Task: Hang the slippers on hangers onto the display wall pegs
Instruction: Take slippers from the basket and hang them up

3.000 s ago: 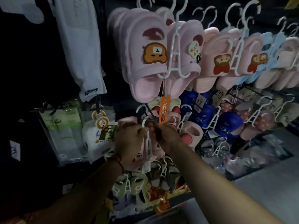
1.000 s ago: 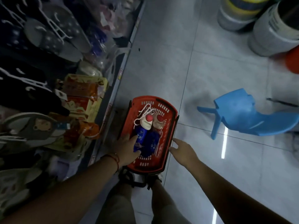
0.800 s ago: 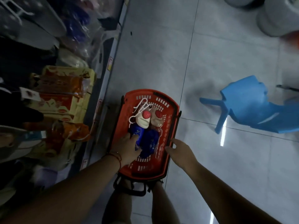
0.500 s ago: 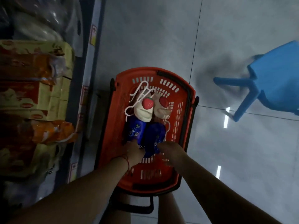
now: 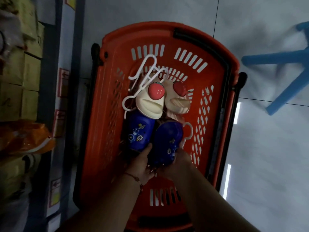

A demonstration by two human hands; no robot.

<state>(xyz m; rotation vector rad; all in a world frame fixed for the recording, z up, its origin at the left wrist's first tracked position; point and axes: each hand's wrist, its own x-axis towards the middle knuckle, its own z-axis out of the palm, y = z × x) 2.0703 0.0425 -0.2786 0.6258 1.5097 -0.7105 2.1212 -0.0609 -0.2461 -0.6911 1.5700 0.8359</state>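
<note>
A red plastic basket (image 5: 107, 114) stands on the floor below me. In it lie a pair of dark blue slippers (image 5: 138, 131) with cartoon badges and a cream pair (image 5: 148, 106) with strawberry charms on a white hanger (image 5: 143, 76). My left hand (image 5: 142, 163) grips the near end of the left blue slipper. My right hand (image 5: 177, 161) grips the near end of the right blue slipper (image 5: 167, 141). A white hanger loop (image 5: 188, 133) shows beside the blue pair. The display wall pegs are out of view.
A shelf edge with price labels (image 5: 61, 84) runs along the left, with boxes (image 5: 20, 77) and an orange packet (image 5: 25, 138) on it. A blue plastic chair (image 5: 287, 64) stands at the upper right on the grey tiled floor (image 5: 267, 148).
I have turned from the slipper wall down to the basket. Both hands moved into the basket and closed round the near ends of the blue slippers.
</note>
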